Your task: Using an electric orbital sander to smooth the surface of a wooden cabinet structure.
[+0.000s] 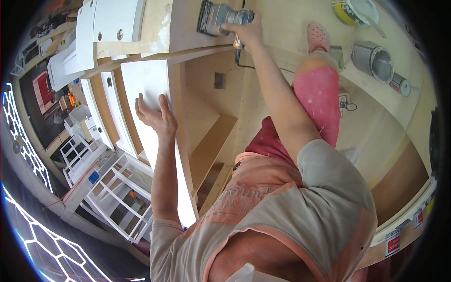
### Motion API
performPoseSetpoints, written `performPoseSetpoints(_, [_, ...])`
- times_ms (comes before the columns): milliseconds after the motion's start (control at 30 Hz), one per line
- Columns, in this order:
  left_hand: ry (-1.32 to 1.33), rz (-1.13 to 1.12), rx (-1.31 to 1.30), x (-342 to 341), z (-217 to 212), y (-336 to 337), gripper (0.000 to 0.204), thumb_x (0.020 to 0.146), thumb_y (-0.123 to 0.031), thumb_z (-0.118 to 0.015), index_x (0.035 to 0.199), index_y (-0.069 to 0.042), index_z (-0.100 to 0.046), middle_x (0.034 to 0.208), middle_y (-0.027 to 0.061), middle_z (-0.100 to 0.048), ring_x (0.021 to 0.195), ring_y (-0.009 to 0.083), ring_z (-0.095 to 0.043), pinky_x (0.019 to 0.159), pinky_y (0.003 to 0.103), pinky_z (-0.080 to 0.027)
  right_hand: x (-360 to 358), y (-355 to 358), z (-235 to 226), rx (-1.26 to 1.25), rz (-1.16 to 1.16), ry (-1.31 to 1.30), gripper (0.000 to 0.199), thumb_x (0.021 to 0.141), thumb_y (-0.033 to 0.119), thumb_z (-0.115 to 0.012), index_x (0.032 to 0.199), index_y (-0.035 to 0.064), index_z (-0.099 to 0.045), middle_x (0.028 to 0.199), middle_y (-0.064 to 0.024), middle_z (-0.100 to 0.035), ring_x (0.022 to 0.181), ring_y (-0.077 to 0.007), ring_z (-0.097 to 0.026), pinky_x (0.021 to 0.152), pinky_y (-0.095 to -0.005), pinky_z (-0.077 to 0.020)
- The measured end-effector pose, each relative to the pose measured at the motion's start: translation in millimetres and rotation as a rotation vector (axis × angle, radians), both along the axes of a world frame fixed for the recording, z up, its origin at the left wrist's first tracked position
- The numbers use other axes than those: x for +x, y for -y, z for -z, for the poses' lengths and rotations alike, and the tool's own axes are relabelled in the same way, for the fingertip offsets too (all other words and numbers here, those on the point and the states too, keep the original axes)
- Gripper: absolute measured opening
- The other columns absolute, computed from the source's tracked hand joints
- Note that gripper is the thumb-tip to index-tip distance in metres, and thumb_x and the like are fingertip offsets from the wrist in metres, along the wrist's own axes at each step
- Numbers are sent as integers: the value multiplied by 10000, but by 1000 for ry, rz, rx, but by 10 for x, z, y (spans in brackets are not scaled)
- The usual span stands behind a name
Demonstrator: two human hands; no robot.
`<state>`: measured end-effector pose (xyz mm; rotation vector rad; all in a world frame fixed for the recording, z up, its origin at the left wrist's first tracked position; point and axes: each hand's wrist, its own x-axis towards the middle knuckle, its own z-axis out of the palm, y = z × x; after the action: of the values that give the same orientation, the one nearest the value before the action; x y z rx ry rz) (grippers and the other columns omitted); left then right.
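"Grey-and-orange power sander [218, 19] at the far end of the cabinet [199, 96]. Who has it?"

"Right hand [245, 31]. Grip closed round the sander's body, fingers wrapped, arm stretched well out."

"Pad contact?"

"Black pad faces the cabinet's pale board [184, 24]. Whether it presses, cannot tell. Black cord [237, 57] trails off just right of the cabinet's open bay."

"Left side?"

"Left hand [159, 115]: grip loose, nothing in it, fingers spread and slightly bent over the white panel [144, 77] along the cabinet's left. Touching or hovering, cannot tell."

"Inside the cabinet?"

"Brown shelf [213, 141]. Dark square patch [220, 81] on the inner wall."

"Right of the cabinet?"

"Pink clog [316, 38] on one foot, pink trouser leg [317, 103] flecked white. Further right: yellow tub [344, 11], large grey can [362, 56], smaller can [395, 83] just beside that."

"And left of the cabinet?"

"White open frame [109, 219], near. Hexagonal lights [35, 230], well apart, glowing bright."
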<state>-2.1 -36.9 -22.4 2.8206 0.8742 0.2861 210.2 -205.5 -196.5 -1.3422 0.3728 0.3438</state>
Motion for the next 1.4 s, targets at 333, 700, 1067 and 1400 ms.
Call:
performPoseSetpoints(333, [-36, -16, 4, -31, 9, -29, 784, 894, -548, -451, 1361, 47, -246, 1370, 296, -202, 1295, 431, -176, 1036, 557, -159, 1, -59, -144, 80, 42, 84, 861, 533, 74, -851, 1219, -7, -338, 991, -123, -547, 796, -171, -591, 579, -284, -517])
performPoseSetpoints(700, [-15, -29, 37, -44, -12, -30, 822, 871, -568, -474, 1357, 63, -269, 1358, 296, -256, 1279, 421, -227, 1053, 511, -190, -343, -80, -121, 10, 11, 20, 886, 535, 139, -857, 1239, 7, -335, 1101, -136, -499, 1035, -247, -516, 893, -349, -459])
performPoseSetpoints(1067, [-16, -5, -6, -58, 13, -47, 774, 900, -543, -449, 1360, 42, -238, 1370, 297, -191, 1300, 425, -168, 1042, 543, -153, -44, -58, -294, 79, -21, 32, 890, 528, 124, -855, 1246, 23, -340, 1063, -124, -524, 935, -219, -568, 758, -320, -512])
performPoseSetpoints(1400, [-21, 6, 16, -26, 14, -18, 781, 893, -535, -462, 1362, 47, -236, 1362, 306, -216, 1290, 430, -186, 1041, 539, -160, -204, -24, -435, -124, -28, 198, 886, 535, 179, -866, 1244, 54, -349, 1085, -108, -515, 961, -206, -556, 792, -322, -506])
